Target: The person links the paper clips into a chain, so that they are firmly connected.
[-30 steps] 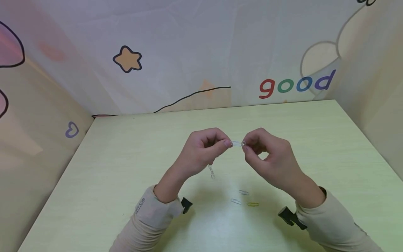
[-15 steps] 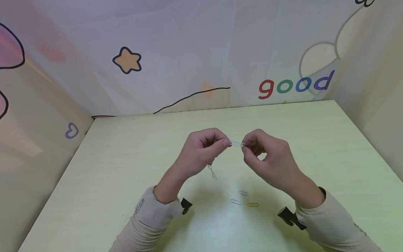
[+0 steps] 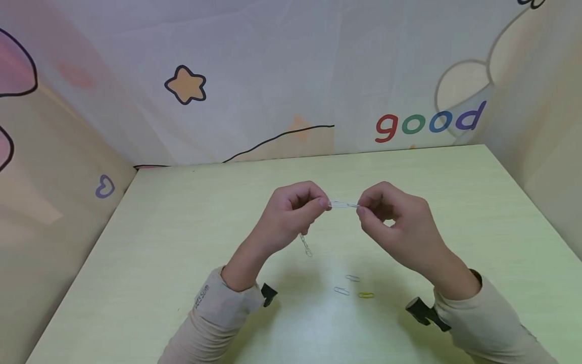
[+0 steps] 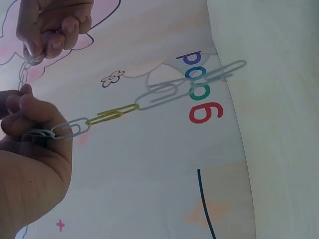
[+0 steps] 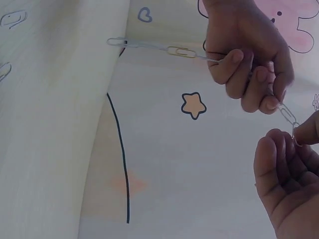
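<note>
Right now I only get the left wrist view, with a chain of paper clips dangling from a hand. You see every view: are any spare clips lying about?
Observer: Yes, the head view shows three loose paper clips lying on the table.
Visitor: Are they all the same colour?
Observer: No, one is a yellow clip, while the other two look silvery.
Visitor: And is the person bare-armed?
Observer: No, the head view shows pale beige sleeves on both arms.
</note>
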A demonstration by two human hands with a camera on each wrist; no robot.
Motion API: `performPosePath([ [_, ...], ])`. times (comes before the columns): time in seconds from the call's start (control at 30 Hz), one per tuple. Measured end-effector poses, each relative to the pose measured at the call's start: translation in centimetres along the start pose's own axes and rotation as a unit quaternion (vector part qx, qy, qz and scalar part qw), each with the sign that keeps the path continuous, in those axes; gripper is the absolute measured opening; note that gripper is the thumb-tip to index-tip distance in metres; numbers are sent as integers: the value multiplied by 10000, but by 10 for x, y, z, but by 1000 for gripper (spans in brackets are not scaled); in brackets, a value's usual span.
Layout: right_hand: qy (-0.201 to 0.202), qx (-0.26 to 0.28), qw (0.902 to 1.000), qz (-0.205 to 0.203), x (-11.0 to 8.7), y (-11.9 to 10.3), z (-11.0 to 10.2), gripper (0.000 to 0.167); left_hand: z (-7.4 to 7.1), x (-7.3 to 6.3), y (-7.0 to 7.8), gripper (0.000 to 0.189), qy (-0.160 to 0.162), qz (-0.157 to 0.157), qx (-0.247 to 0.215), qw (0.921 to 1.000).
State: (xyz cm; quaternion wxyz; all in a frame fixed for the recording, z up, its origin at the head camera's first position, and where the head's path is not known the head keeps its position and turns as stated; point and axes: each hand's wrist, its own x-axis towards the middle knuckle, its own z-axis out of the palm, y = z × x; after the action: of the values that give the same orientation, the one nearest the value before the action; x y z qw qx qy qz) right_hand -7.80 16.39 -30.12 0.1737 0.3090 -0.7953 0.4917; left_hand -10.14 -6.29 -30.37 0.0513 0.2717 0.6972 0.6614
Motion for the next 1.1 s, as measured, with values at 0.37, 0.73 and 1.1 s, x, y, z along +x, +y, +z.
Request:
performPosePath([
  [0.37, -217, 706, 9973, -23, 0, -17, -4, 21, 3, -2, -1, 23, -1487, 131, -424, 9879],
  [0.73, -354, 713, 9950, -611, -1, -22, -2, 30, 4, -3, 1, 18, -1649, 279, -1027, 9806],
  [1.1, -799, 827, 9919, 541, -8, -14, -5, 24, -2, -6, 10, 19, -1092, 166, -912, 9897],
])
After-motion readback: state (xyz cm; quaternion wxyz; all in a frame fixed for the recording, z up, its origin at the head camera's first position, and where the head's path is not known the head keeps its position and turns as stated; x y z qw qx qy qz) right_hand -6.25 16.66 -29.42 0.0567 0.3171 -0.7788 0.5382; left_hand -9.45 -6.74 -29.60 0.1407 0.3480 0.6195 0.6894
